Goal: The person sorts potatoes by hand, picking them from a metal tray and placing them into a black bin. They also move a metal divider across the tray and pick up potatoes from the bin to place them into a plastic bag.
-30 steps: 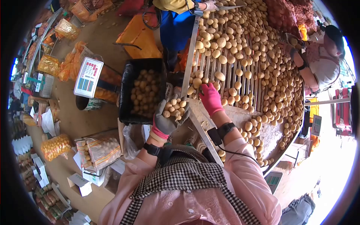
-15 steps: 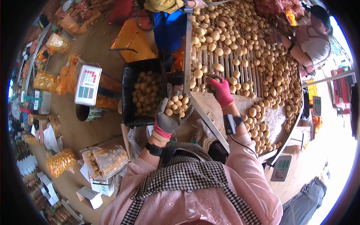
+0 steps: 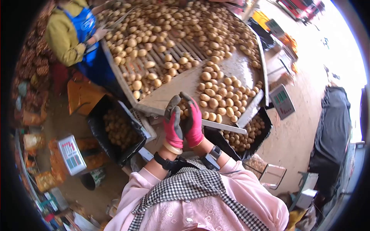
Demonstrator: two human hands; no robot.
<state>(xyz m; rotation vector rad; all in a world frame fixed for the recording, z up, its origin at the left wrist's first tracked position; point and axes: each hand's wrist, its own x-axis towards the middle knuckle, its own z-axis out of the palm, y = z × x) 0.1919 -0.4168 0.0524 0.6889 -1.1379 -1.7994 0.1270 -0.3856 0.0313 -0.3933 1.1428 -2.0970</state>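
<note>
Both gloved hands are close together at the near edge of the sorting table [image 3: 169,88]. My left hand [image 3: 173,125], in a grey and pink glove, is cupped, and small potatoes [image 3: 185,112] show between the hands. Beside it my right hand [image 3: 192,121] curves inward, its grey fingertips near those of the left. Loose potatoes [image 3: 221,94] lie on the board just right of the hands, and more are spread over the slatted part behind. Part of what the palms hold is hidden by the gloves.
A black-lined crate with potatoes [image 3: 119,129] stands at the left, another [image 3: 250,133] at the right below the table. A co-worker in a blue apron [image 3: 83,30] stands at the far left. Scales [image 3: 72,154] [image 3: 282,101] stand on both sides.
The view has turned to the right. My right hand has left the slatted part and come beside my left hand, which has moved from near the left crate to the table edge.
</note>
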